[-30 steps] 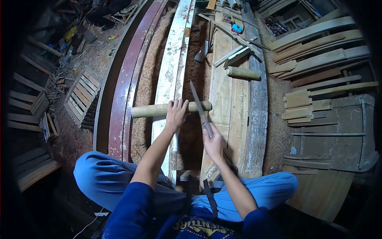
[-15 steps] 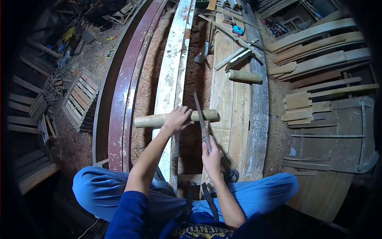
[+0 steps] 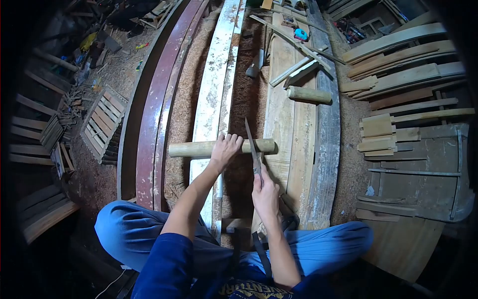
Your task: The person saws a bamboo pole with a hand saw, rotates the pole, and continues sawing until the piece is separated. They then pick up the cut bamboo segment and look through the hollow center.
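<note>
A bamboo pole (image 3: 191, 149) lies crosswise over the white-painted beam and the wooden plank on the right. My left hand (image 3: 227, 149) is closed over it from above, right of its middle. In my right hand (image 3: 266, 197) is the handle of a narrow, tapering hand saw (image 3: 252, 141). The blade crosses the pole near its right end, its tip pointing away from me. I cannot make out the teeth or how deep the blade sits. Farther off, a shorter bamboo piece (image 3: 309, 95) rests on the planks.
A white-painted beam (image 3: 213, 84) and a maroon beam (image 3: 162, 99) run away from me. Wood strips (image 3: 294, 72) and a blue tape measure (image 3: 300, 34) lie on the right planks. An axe-like tool (image 3: 254, 70) lies between beams. Boards (image 3: 398, 89) line the right side.
The view has shifted slightly, moving the far things a little to the right. My left hand sits slightly farther right on the bamboo pole; the saw still crosses it.
</note>
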The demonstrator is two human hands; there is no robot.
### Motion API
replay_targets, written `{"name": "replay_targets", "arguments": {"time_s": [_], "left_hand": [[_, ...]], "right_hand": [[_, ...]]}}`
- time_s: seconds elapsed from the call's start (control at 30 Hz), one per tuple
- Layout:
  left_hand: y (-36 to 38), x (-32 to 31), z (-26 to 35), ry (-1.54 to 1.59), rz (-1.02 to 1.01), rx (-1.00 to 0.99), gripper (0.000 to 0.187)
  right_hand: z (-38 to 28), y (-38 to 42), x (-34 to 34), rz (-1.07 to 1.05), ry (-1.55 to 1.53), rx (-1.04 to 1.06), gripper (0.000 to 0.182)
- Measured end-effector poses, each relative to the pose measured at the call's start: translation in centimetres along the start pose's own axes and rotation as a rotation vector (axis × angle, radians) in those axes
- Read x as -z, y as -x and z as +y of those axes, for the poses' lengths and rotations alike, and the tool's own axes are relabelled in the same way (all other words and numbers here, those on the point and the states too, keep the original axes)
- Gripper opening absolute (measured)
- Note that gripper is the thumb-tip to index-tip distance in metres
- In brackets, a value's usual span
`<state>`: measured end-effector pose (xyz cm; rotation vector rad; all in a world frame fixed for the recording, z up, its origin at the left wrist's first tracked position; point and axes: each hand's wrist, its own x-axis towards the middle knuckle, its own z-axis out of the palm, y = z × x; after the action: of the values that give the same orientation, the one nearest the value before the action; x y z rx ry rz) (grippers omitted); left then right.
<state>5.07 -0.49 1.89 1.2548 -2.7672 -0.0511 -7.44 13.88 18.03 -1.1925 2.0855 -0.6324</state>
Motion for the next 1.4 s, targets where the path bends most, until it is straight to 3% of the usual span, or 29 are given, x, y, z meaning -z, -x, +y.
{"name": "replay_targets", "arguments": {"time_s": [0.1, 0.2, 0.3, 0.33, 0.37, 0.43, 0.5, 0.63, 0.7, 0.97, 1.1, 1.17, 1.23, 1.27, 1.4], "left_hand": [[-0.2, 1.2, 0.1, 0.102, -0.058, 0.060, 0.037], [-1.3, 1.0, -1.9, 0.406, -0.305, 0.079, 0.051], [-1.2, 1.9, -0.2, 0.267, -0.385, 0.094, 0.038], [-0.2, 1.0, 0.5, 0.214, -0.191, 0.052, 0.030], [0.8, 0.1, 1.5, 0.230, -0.205, 0.054, 0.030], [1.5, -1.1, 2.5, 0.066, 0.105, 0.118, 0.027], [1.3, -1.5, 2.6, 0.068, 0.150, 0.138, 0.027], [1.2, -1.6, 2.7, 0.070, 0.171, 0.219, 0.014], [1.2, -1.9, 2.4, -0.054, 0.268, 0.021, 0.013], [1.1, -1.6, 3.0, -0.076, 0.178, 0.099, 0.020], [2.6, -2.4, 3.1, -0.082, 0.292, -0.057, 0.029], [1.9, -1.0, 3.7, 0.002, 0.157, 0.053, 0.028], [1.4, -0.5, 3.6, -0.005, 0.152, 0.110, 0.023], [1.6, -0.6, 3.0, 0.019, 0.111, 0.145, 0.025], [2.2, 1.2, 0.7, 0.100, 0.045, 0.108, 0.033]], "right_hand": [[1.4, 1.3, -0.1, 0.024, -0.071, 0.023, 0.045], [2.5, 2.0, -0.8, 0.031, -0.062, 0.030, 0.044], [2.9, 2.7, -0.7, 0.079, -0.148, 0.106, 0.045], [1.1, 3.3, 0.6, 0.010, -0.112, 0.002, 0.046], [0.3, 3.9, 1.3, -0.062, -0.074, -0.109, 0.046], [0.7, 3.8, 0.7, 0.010, 0.000, -0.026, 0.045], [0.4, 3.0, 0.4, 0.103, 0.028, 0.067, 0.045], [0.7, 2.7, 1.6, 0.019, 0.045, -0.038, 0.044], [2.0, 3.6, 3.1, -0.003, -0.003, 0.057, 0.044], [1.2, 0.5, -0.3, 0.034, -0.061, 0.003, 0.044], [2.1, 3.3, -0.3, 0.099, -0.060, 0.096, 0.045], [1.4, 2.2, -1.5, 0.142, -0.093, 0.093, 0.043], [0.2, 0.6, -1.9, 0.072, -0.042, -0.059, 0.042], [2.1, -0.4, -2.7, 0.160, -0.129, 0.116, 0.041], [5.1, -0.7, -2.3, 0.073, -0.218, 0.116, 0.045]]}}
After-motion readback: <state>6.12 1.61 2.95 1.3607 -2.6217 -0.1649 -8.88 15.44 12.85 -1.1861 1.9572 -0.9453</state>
